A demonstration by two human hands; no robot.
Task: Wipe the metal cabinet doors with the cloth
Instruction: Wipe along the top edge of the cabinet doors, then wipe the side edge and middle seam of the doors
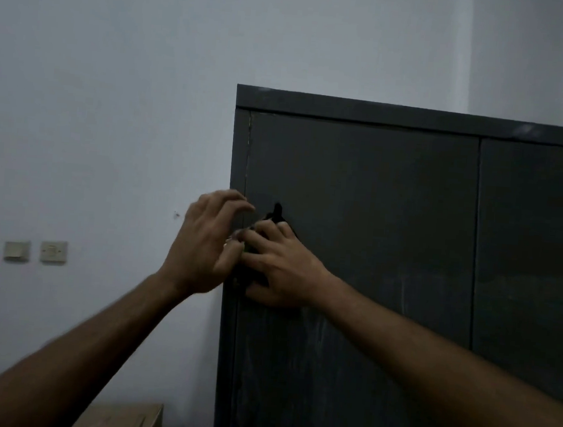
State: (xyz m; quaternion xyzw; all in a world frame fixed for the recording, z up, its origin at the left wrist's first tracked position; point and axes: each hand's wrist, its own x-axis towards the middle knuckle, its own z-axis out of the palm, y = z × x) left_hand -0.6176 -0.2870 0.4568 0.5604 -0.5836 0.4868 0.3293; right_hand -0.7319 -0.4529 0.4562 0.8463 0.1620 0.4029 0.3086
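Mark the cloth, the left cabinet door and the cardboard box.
cloth [276, 211]: head view, dark tip at its top.
left cabinet door [361, 172]: head view, bare upper panel.
cardboard box [129, 418]: head view, its top face.

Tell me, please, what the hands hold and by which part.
The right hand presses a dark cloth by its middle against the cabinet door; whether the left hand pinches it cannot be told.

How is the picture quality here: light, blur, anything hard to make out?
Head view: dim, bluish light, no glare; the left hand is motion-blurred; the dark cloth barely separates from the dark cabinet door under the right hand.
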